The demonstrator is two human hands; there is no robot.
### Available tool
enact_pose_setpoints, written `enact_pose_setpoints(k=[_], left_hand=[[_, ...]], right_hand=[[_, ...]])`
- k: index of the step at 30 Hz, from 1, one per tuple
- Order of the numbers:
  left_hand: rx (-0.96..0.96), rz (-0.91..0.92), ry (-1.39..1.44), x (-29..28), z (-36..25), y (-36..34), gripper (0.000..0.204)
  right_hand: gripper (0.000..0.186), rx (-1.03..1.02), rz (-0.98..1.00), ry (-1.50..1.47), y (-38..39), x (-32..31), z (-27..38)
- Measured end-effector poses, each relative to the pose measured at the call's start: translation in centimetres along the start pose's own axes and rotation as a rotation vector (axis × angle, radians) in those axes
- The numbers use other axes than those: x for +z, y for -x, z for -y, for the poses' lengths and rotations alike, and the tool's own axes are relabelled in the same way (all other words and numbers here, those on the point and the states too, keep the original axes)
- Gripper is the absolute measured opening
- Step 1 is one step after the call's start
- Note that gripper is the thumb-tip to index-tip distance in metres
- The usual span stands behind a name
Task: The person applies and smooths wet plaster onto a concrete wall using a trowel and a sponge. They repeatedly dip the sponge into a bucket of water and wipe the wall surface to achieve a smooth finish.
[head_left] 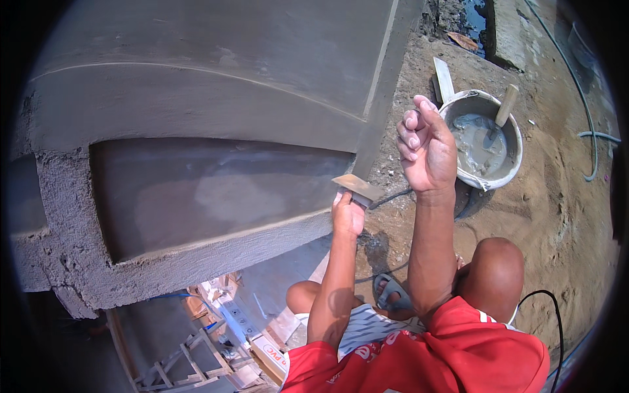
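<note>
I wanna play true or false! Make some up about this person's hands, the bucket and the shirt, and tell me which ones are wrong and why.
1. The left hand holds a flat trowel. True.
2. The bucket is bright red. False: it is whitish.
3. A wooden-handled tool stands leaning in the bucket. True.
4. The right hand is dipped in the wet grey mix. False: it is held up outside the bucket, fingers curled, with no tool showing in it.
5. The person's shirt is plain green. False: it is red, with some white on it.
6. The bucket sits on sandy ground. True.
</note>
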State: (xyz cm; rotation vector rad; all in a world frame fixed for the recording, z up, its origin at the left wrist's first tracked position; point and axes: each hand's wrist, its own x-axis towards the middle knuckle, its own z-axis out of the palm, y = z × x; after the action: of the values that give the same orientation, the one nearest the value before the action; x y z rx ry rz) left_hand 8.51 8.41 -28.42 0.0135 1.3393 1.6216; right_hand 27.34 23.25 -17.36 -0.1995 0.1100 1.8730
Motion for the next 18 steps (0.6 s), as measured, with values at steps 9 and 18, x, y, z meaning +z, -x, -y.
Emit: enact_pose_setpoints(k=[9, 18], left_hand=[[-0.088, -0.006, 0.087, -0.1, 1.1, -1.1, 0.033], [-0.102, 0.128, 0.096, -1.7, 1.1, 3.4, 0.042]], right_hand=[[0.016, -0.035, -0.073, 0.121, -0.4, -1.4, -0.3], [0.022, -0.099, -0.169, 0.394, 0.0, -1.0, -1.1]])
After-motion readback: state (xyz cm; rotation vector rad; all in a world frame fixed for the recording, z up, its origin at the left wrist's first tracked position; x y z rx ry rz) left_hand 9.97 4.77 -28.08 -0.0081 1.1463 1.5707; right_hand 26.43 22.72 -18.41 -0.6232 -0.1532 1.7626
